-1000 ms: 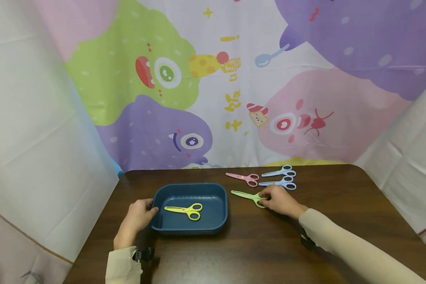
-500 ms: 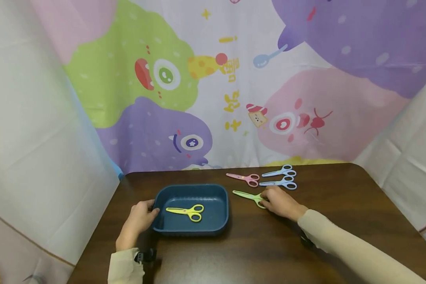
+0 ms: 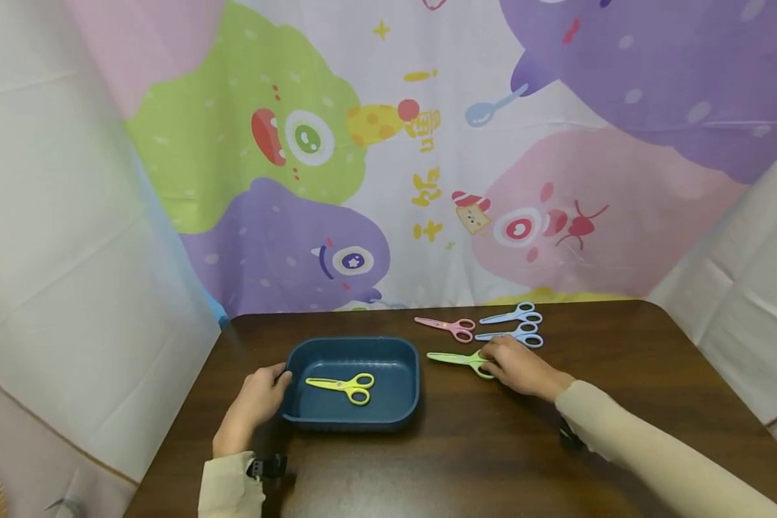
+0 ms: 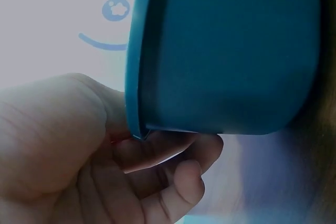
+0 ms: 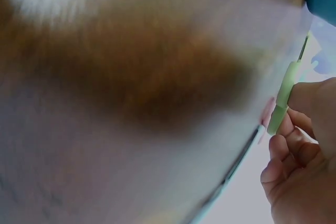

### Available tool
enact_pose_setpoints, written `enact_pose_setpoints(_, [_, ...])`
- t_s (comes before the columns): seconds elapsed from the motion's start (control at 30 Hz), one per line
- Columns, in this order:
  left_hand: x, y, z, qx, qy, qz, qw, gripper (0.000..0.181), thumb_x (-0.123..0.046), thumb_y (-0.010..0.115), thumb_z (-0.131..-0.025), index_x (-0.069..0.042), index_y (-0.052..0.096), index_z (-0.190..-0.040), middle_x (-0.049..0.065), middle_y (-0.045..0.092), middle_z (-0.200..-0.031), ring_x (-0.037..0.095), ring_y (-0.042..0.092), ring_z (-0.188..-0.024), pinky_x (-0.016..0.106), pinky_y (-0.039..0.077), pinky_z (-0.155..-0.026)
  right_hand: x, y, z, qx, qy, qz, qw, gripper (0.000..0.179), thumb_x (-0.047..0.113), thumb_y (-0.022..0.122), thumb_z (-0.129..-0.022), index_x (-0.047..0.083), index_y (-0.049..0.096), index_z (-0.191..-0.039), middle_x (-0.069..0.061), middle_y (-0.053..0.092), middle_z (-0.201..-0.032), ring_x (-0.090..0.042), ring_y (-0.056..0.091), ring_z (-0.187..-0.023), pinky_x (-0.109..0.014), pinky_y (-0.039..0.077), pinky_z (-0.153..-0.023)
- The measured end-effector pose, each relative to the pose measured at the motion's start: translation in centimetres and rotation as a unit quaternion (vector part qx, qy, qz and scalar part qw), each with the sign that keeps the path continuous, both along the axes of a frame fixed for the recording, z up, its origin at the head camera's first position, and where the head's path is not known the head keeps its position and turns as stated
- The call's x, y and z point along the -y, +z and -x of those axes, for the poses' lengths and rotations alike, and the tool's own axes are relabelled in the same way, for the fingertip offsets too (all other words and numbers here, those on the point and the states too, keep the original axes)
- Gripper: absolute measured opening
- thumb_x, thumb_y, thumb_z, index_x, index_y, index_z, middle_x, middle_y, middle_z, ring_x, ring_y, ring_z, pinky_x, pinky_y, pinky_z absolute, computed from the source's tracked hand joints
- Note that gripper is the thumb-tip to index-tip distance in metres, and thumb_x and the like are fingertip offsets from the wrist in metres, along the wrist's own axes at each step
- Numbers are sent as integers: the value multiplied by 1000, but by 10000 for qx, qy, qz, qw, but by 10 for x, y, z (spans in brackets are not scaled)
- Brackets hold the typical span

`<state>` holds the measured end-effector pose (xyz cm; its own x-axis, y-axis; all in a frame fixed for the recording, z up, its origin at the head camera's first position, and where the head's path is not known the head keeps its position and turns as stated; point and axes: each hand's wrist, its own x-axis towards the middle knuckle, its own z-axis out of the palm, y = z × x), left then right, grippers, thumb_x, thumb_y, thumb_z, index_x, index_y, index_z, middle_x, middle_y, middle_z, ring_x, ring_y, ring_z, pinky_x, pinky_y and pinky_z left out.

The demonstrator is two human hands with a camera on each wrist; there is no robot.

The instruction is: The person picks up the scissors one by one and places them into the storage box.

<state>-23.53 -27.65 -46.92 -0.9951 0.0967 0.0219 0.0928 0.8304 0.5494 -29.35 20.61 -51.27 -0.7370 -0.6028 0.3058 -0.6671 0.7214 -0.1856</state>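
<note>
My left hand (image 3: 255, 400) grips the left rim of a dark blue rectangular tray (image 3: 350, 423), its thumb over the rim and fingers outside and below, as the left wrist view shows. Yellow scissors (image 3: 339, 385) lie inside the tray, pointing left. To the right of the tray, my right hand (image 3: 516, 365) pinches green scissors (image 3: 456, 358) by the handle loops, which it partly hides. Their blades point left toward the tray. In the right wrist view the green scissors (image 5: 284, 93) appear nearly edge-on between thumb and fingers. Whether they touch the table cannot be told.
Behind the right hand lie pink scissors (image 3: 447, 326) and two light blue scissors (image 3: 510, 314), the nearer pair just beyond the knuckles. The dark wooden table (image 3: 427, 467) ends at a cartoon-printed curtain (image 3: 421, 273) at the back, with pale cloth on both sides.
Very little differs. The green scissors' blades have levelled slightly in the right hand's grip. The left hand stays on the tray's rim, and the view has shifted a little.
</note>
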Motion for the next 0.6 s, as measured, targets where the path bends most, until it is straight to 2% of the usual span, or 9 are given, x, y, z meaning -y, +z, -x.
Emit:
enact_pose_setpoints(0.17, [0,-2,0,-129,-9,12,9999,39,-9,51,-105,16,58,-134,29,71,-122,49,62,-123,62,48,-104,-7,12,-4,265,-14,77,9996,14,13,72,-96,4,75,-106,-5,69,-99,-25,65,-93,-47,54,-85])
enact_pose_setpoints(0.3, [-1,-4,1,-219,-22,34,9998,37,-9,51,-105,15,60,-132,29,70,-122,48,64,-120,62,50,-103,-10,23,-6,408,17,57,9991,16,14,71,-97,3,74,-108,-6,69,-101,-25,63,-94,-46,54,-85])
enact_pose_setpoints(0.6, [0,-3,0,-213,5,31,9998,37,-8,51,-105,14,60,-133,29,71,-121,48,64,-119,62,50,-102,-11,49,8,616,345,83,9975,13,16,71,-97,7,74,-107,-3,69,-103,-22,63,-97,-45,53,-85])
